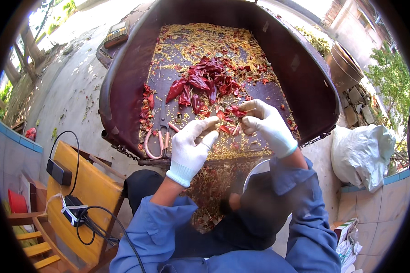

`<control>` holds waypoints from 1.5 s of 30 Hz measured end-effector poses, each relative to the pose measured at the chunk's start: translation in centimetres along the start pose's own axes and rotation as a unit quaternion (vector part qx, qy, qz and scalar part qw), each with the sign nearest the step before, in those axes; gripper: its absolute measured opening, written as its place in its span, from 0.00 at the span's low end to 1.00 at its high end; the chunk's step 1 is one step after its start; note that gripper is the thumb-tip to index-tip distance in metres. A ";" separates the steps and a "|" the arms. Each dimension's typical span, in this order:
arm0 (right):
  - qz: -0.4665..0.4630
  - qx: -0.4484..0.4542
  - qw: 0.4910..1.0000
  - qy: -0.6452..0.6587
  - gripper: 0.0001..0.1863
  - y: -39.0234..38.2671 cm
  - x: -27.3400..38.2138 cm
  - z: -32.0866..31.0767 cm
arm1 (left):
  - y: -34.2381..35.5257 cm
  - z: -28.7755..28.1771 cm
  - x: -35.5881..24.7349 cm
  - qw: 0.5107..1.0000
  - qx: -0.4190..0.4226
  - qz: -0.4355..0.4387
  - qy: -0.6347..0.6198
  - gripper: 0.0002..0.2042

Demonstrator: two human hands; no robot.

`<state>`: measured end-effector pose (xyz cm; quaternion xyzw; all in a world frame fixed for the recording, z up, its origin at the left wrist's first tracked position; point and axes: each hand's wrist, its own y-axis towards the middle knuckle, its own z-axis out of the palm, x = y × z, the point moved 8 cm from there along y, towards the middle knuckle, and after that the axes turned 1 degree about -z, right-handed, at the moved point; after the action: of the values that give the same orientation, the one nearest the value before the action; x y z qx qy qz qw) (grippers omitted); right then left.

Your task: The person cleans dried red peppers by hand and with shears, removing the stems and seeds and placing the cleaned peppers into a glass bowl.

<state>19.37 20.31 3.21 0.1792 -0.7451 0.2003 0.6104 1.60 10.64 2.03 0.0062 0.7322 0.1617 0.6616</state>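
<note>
Maroon cart bed [300,75] at my 12 o'clock; dried-chili heap [209,81] mid-bed. Left hand [190,146]: fingers narrowly parted. Right hand [271,128]: fingers pinching. Scissors [163,123], left hand's 9 o'clock; sideways sweep might snag them. Pinched chili piece [235,111], heap's 5 o'clock; looks brittle, over-squeezing could shatter it among loose seeds [187,41].

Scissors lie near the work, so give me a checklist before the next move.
1. Both hands gloved: ok, left hand and right hand in white.
2. Chili piece held: ok, by the right hand.
3. Left hand empty: cannot tell, palm hidden.
4. Scissors set down: ok, blades pointing away from the person.
5. Dried red chilies piled ahead: ok.
6. Cart bed free of loose seeds: not ok.
</note>
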 end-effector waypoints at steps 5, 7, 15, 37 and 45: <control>-0.010 0.008 0.999 0.037 0.21 -2.6 0.0 5.2 | -0.8 -0.1 -2.0 0.979 0.014 0.132 0.155 0.21; -0.014 0.016 1.000 -0.004 0.21 -3.0 -0.1 5.9 | -1.2 -0.1 -2.4 0.965 0.020 0.162 0.207 0.21; 0.027 0.080 0.994 0.069 0.21 -3.5 0.0 7.5 | -2.0 -0.6 -2.4 0.952 0.020 0.198 0.232 0.08; 0.000 -0.090 0.992 0.088 0.09 -4.2 -0.3 7.4 | -2.4 -0.9 2.0 0.989 0.015 -0.128 -0.070 0.05; 0.120 0.007 0.828 0.547 0.08 -3.1 -4.8 9.4 | -2.4 0.2 3.9 0.938 0.028 -0.144 -0.313 0.08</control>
<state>14.06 12.89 -2.91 -0.0463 -0.3030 0.3429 0.8880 1.80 9.33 -2.34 -0.0303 0.4856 0.0343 0.8730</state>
